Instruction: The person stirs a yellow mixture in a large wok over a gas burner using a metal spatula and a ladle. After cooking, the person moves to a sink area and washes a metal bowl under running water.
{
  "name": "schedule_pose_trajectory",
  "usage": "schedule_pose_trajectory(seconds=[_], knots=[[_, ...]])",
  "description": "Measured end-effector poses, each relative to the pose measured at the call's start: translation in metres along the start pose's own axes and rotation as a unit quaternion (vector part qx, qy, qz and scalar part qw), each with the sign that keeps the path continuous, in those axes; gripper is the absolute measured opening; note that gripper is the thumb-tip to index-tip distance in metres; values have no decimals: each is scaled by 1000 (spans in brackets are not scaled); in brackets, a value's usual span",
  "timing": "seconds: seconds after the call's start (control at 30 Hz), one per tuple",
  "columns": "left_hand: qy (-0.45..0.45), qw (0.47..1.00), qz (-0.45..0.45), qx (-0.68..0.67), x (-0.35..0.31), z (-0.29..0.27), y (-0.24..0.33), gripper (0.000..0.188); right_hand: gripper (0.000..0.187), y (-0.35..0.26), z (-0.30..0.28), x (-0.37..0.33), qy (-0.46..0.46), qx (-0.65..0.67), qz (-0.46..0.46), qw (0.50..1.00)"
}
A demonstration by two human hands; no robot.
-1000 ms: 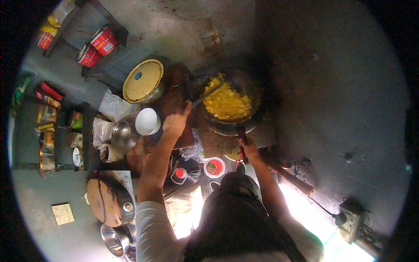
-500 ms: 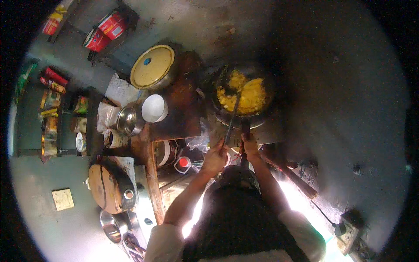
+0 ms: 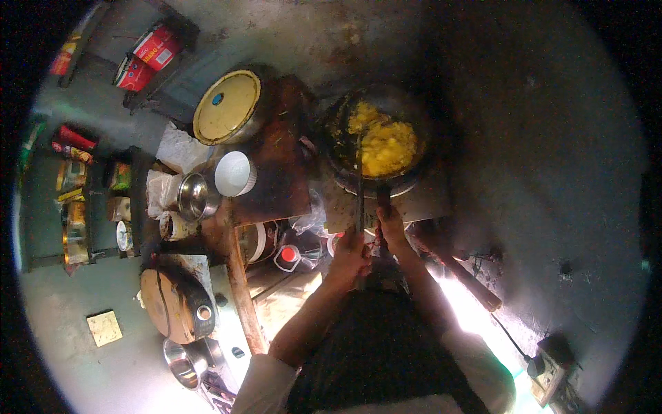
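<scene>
1. In the head view, the left hand (image 3: 349,257) is sitting just below centre, at about 6 o'clock, clenching around the near end of a long dark utensil (image 3: 359,196)
2. The utensil is running straight up toward 12 o'clock, its far end lying in the yellow food (image 3: 385,143)
3. The right hand (image 3: 392,228) is lying just beside the left, at its 1 o'clock, gripping the dark pan handle (image 3: 383,195)
4. The dark pan (image 3: 414,114) is sitting at about 12 o'clock from the hands, on a grey stove top (image 3: 427,200), and the yellow food is filling its middle
5. A round yellow-lidded pot (image 3: 227,107) is resting at 10 o'clock from the pan
6. A white bowl (image 3: 235,174) is lying at 9 o'clock of the pan, touching or just beside a shiny steel bowl (image 3: 195,197) on its left
7. A red-capped jar (image 3: 289,256) is standing at 9 o'clock of the left hand, near it
8. Red packets (image 3: 148,55) are showing on a shelf at 10 o'clock near the rim
9. A round wooden board (image 3: 165,303) is lying at 8 o'clock, well apart from both hands
</scene>
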State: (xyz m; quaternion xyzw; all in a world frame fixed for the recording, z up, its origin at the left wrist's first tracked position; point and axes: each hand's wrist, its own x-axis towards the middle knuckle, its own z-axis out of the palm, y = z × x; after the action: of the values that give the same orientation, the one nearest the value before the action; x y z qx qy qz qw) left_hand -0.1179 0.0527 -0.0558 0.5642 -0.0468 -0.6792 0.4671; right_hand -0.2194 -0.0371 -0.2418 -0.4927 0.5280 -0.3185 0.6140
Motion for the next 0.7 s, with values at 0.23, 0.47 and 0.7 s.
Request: schedule_pose_trajectory(seconds=[0.23, 0.47, 0.7], knots=[[162, 732, 340, 568, 83, -19, 39, 40, 25, -61, -2, -20, -45, 119, 162, 979], [81, 750, 401, 520, 50, -39, -6, 46, 21, 28, -6, 1, 21, 12, 25, 999], [40, 682, 269, 679, -74, -97, 86, 53, 22, -71, -7, -22, -44, 95, 184, 977]])
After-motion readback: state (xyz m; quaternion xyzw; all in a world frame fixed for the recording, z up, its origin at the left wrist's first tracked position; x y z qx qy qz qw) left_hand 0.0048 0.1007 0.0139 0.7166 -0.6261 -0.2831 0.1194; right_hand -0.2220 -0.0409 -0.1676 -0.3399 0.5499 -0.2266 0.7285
